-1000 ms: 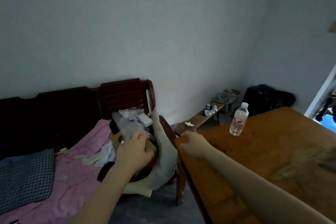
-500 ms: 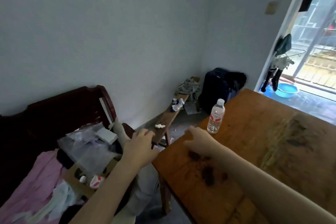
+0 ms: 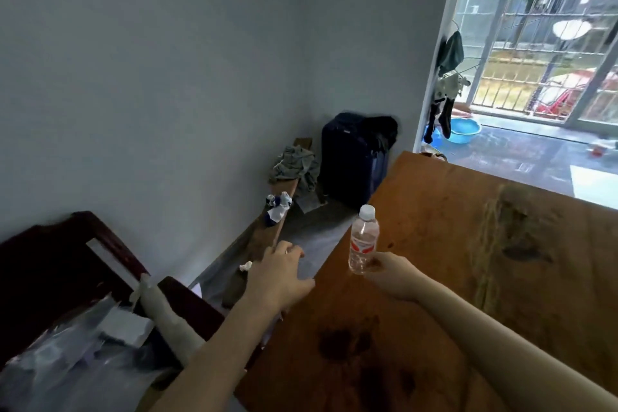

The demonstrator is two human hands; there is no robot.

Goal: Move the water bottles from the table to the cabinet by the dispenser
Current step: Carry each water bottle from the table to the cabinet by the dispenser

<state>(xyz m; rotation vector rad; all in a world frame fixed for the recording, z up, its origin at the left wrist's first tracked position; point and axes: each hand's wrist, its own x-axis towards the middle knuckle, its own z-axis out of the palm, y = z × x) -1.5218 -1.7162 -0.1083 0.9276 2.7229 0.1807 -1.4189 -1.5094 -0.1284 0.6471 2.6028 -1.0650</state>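
Right hand (image 3: 389, 273) is closed around the lower body of the water bottle (image 3: 363, 240), fingers wrapped from the right side at the base, below the red-and-white label. The bottle stands upright, white cap on top, clear and apparently nearly empty (contents hard to judge through the plastic). Most of the bottle projects above the hand; only the bottom portion sits inside the grasp. Whether the base touches the wooden table (image 3: 468, 244) or is just lifted off it cannot be told. The bottle is near the table's left edge, toward its middle length.

Left hand (image 3: 277, 278) is empty, fingers loosely spread and slightly curled, palm down. It hovers off the table's left edge, over the floor gap between the table and the dark wooden bench (image 3: 40, 264), well apart from the bottle.

Along the wall: a narrow plank bench (image 3: 267, 237) carrying crumpled cloth and small items, then a dark suitcase (image 3: 351, 157) in the corner. Beyond the table's far end, an open doorway shows a blue basin (image 3: 465, 130) and a barred railing.
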